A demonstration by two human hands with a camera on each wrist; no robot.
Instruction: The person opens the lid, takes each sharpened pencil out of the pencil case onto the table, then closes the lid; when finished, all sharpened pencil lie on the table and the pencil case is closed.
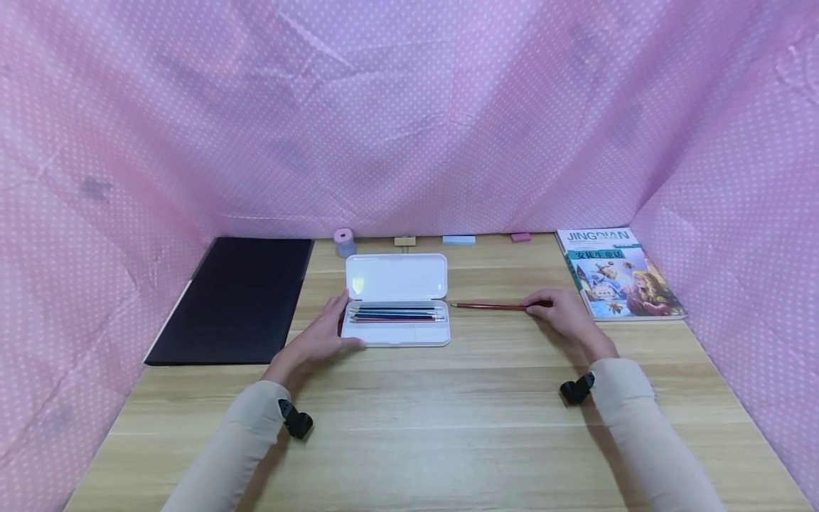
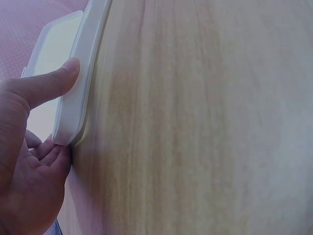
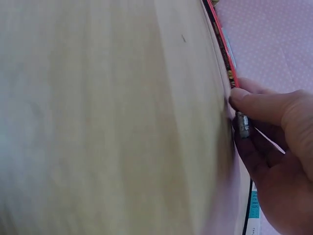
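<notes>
An open white pencil case (image 1: 397, 336) lies on the table, its lid (image 1: 397, 277) folded back and several pencils (image 1: 397, 314) in its long compartment. My left hand (image 1: 323, 332) holds the case's left end. In the left wrist view the thumb (image 2: 68, 73) presses on its front edge while the other fingers curl at the end. To the right, my right hand (image 1: 559, 313) pinches a red pencil (image 1: 489, 306) between thumb and fingers, near its metal-capped end (image 3: 243, 125). The pencil points left, its other tip close to the case's right side.
A black folder (image 1: 233, 299) lies at the left, an illustrated book (image 1: 621, 277) at the right. Along the back stand a tape-like roll (image 1: 344, 243), a binder clip (image 1: 405, 242), a pale blue block (image 1: 458, 240) and a pink eraser-like block (image 1: 520, 237), before a pink dotted curtain (image 1: 409, 128).
</notes>
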